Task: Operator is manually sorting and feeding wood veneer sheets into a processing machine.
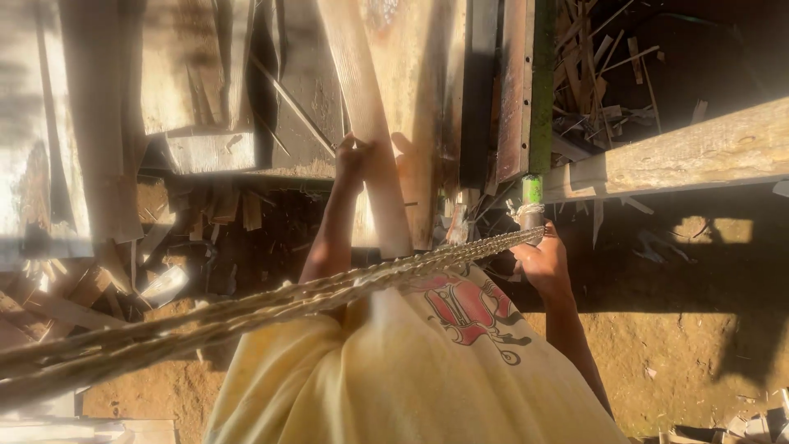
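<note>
Against the green table edge [540, 90], long plank [370, 123] running lengthwise away from the body, parallel to that edge. Left hand [353, 156] wrapped round the plank's side, closer to it. Right hand [542, 263] well apart near the green post [532, 193], closed around something; cannot tell what.

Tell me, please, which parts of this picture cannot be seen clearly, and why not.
Head view only:
- Left hand: its palm side is hidden by the long plank it grips.
- Right hand: what it grasps is hidden by its own fingers and deep shadow.
- Braided rope: its near end is cut off by the left edge and blurred.
- Scrap pile: pieces too dark to tell apart.
</note>
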